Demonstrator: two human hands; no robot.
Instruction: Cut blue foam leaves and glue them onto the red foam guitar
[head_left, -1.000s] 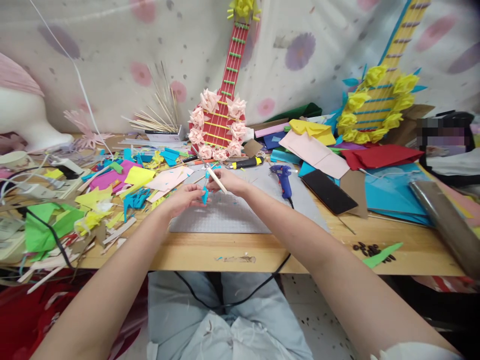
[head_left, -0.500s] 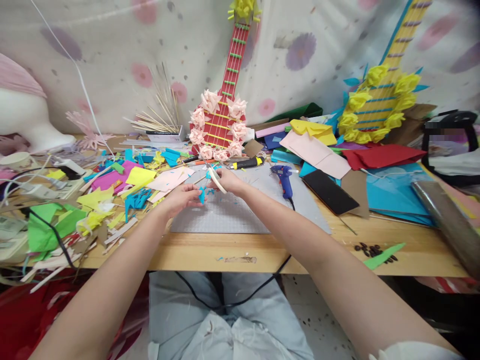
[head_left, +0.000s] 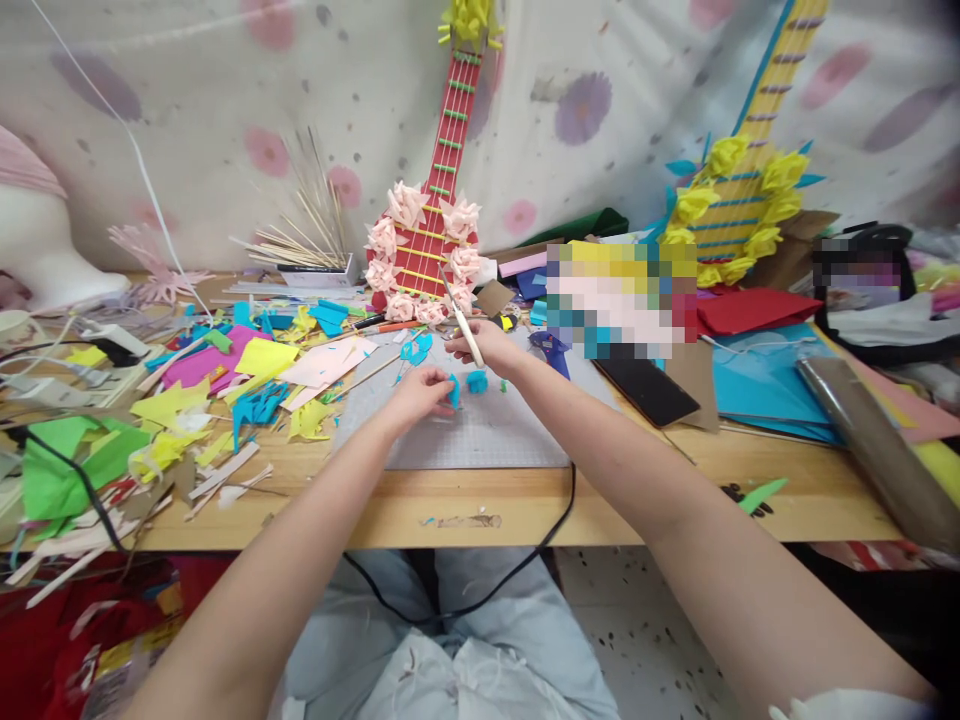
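Observation:
My left hand [head_left: 421, 393] pinches a small piece of blue paper [head_left: 454, 392] above the grey cutting mat [head_left: 517, 437]. My right hand [head_left: 484, 343] is closed around white-handled scissors [head_left: 466, 333], whose blades point up and away towards the red paper guitar. Another small blue paper piece [head_left: 476, 381] is just below my right hand, right of the left fingertips. Farther back on the mat, a blue paper cutting [head_left: 416, 348] lies near the left hand. The blue glue gun [head_left: 553, 350] is partly hidden beyond my right forearm.
The red guitar [head_left: 425, 240] with pink paper flowers leans at the back. Coloured paper scraps [head_left: 255, 357] cover the left side. A black phone [head_left: 646, 385], blue sheets [head_left: 772, 385] and a yellow guitar [head_left: 739, 210] are on the right. A black cord [head_left: 517, 578] hangs over the table edge.
Both hands have moved apart from their close position over the mat. The scissors have turned, so their blades now show pointing upward. The left hand has shifted right with blue paper.

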